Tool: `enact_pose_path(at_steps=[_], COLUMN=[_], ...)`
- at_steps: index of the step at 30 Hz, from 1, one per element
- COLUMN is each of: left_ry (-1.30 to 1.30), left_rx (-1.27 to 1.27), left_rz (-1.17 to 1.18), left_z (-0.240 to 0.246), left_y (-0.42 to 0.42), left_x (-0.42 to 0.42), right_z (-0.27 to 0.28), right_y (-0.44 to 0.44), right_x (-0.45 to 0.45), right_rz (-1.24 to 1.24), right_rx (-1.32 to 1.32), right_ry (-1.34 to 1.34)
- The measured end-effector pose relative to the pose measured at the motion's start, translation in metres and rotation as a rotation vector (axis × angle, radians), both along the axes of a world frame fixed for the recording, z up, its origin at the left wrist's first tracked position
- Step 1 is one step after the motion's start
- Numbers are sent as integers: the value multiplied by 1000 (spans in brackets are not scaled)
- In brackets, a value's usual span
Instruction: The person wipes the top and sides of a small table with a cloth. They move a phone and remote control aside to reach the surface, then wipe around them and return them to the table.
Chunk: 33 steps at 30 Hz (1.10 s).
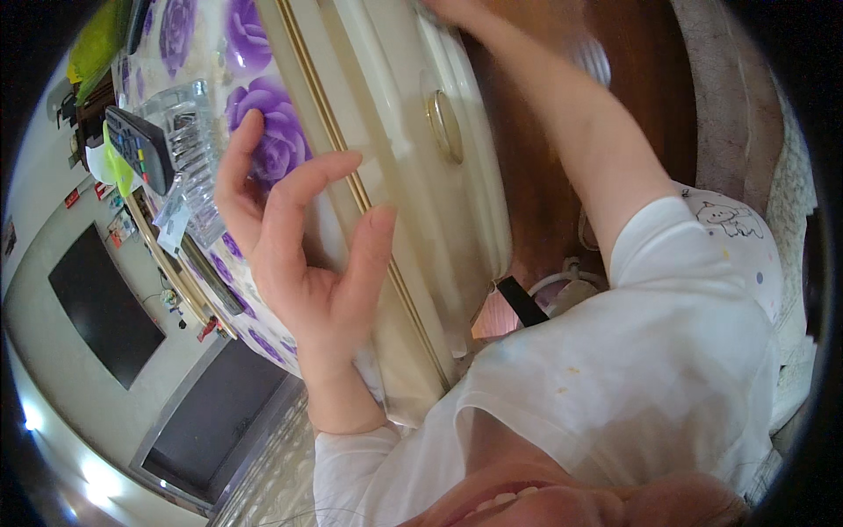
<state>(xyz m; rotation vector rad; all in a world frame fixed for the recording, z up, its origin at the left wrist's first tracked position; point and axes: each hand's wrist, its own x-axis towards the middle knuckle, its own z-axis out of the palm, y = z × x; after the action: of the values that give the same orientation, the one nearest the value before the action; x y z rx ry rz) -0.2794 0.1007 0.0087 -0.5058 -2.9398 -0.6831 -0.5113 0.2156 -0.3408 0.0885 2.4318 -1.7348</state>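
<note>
My left hand [303,244] hovers over the near edge of a cream table [421,277]. Its fingers are spread and curved, and nothing is between them. Gold-coloured stripes run along that edge under the thumb and forefinger. A glossy white tablecloth [276,138] with purple roses lies beyond the hand. On the table's front is an oval gold-coloured pull [444,127]. My right forearm stretches across toward the top of the picture, past that front. Only part of my right hand [448,10] shows at the frame's edge; its fingers are cut off.
A clear plastic container [191,125] stands on the tablecloth beside a black remote control [138,148]. A yellow-green item [99,49] is at the upper left. Dark reddish-brown wood [632,72] lies below the right arm. A black television [108,306] hangs on the far wall.
</note>
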Motion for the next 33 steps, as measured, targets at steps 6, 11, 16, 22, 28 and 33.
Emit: enact_pose_path(at_steps=[6, 11, 16, 22, 28, 33], left_ry=[-11, -8, -1, -32, -1, -8], left_rx=[0, -15, 54, 90, 140, 122], left_rz=[31, 44, 64, 109, 74, 100], left_z=[1, 1, 0, -1, -6, -3], left_y=[3, -1, 2, -2, -1, 0], left_x=[0, 5, 1, 3, 0, 3], right_z=[-51, -13, 22, -21, -39, 0], right_y=[-27, -28, -27, -53, -46, -28], right_x=[-61, 17, 90, 136, 85, 65], right_rz=[-65, -71, -195, -287, -203, -140], right_rx=[15, -105, 68, 45, 89, 9], right_ry=[126, -114, -206, 121, 145, -43])
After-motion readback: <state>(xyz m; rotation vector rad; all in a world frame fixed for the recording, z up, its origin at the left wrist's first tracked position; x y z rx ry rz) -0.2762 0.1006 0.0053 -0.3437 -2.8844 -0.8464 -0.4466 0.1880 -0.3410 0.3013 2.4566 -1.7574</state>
